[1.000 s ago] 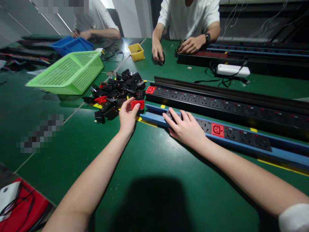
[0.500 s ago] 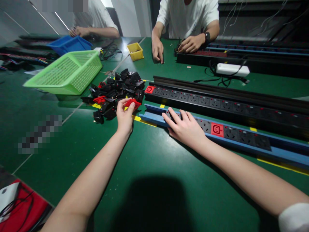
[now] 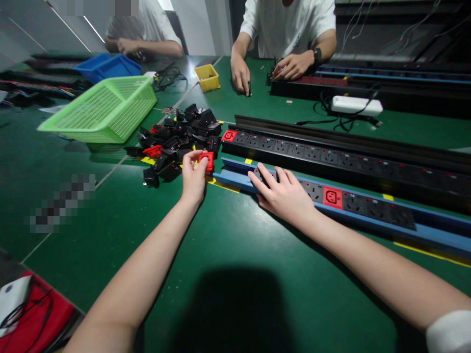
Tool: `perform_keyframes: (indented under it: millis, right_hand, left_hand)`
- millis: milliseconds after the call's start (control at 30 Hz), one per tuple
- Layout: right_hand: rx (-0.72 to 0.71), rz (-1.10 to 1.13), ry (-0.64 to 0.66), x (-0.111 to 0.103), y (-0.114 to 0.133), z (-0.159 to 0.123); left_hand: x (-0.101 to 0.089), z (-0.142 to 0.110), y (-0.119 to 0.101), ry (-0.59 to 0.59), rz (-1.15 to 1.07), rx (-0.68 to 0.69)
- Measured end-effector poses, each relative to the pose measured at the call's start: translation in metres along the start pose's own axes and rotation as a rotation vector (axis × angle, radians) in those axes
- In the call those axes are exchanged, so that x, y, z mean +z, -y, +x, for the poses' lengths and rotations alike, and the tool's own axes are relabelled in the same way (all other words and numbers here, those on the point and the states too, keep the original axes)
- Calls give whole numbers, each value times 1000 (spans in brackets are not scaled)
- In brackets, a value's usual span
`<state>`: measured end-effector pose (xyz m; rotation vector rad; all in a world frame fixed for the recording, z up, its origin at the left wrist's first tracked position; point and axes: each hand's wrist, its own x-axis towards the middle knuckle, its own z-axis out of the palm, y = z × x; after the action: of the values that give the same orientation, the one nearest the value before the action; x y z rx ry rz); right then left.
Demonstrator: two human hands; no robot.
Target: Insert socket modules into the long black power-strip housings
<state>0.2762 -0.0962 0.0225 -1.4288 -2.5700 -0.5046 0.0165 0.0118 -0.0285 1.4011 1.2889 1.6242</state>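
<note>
Between the thumb and fingers of my left hand (image 3: 194,179) is a red socket module (image 3: 208,161), held just off the left end of the blue channel (image 3: 232,179). My right hand (image 3: 285,193) lies with fingers spread over the black socket modules (image 3: 313,190) in that channel, covering some of them. One red socket (image 3: 332,197) sits among the black ones, right of my right hand. A heap of loose black and red socket modules (image 3: 176,142) lies just beyond my left hand.
Behind the blue channel runs a black power strip (image 3: 294,153). A green basket (image 3: 99,110), a blue bin (image 3: 106,67) and a small yellow bin (image 3: 207,78) stand farther back. Across the table a co-worker's hands (image 3: 241,76) are at work. A white power strip (image 3: 356,105) lies at right.
My left hand has shifted slightly right and turned the red socket module, so its face is more upright. My right hand stays on the channel.
</note>
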Motion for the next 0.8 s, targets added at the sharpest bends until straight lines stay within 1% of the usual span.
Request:
perform_keyframes:
  millis: [100, 167, 300, 433, 800]
  right_hand:
    - [4, 7, 0, 0, 0, 0]
    - [6, 9, 2, -1, 0, 0]
    - [4, 5, 6, -1, 0, 0]
    - [3, -4, 5, -1, 0, 0]
    - [-5, -33, -5, -1, 0, 1]
  left_hand:
    - [2, -2, -5, 67, 40, 20]
    - [2, -3, -8, 92, 78, 32]
    - [1, -3, -9, 111, 131, 35]
    - [0, -2, -6, 143, 118, 27]
    - [1, -4, -11, 155, 216, 49]
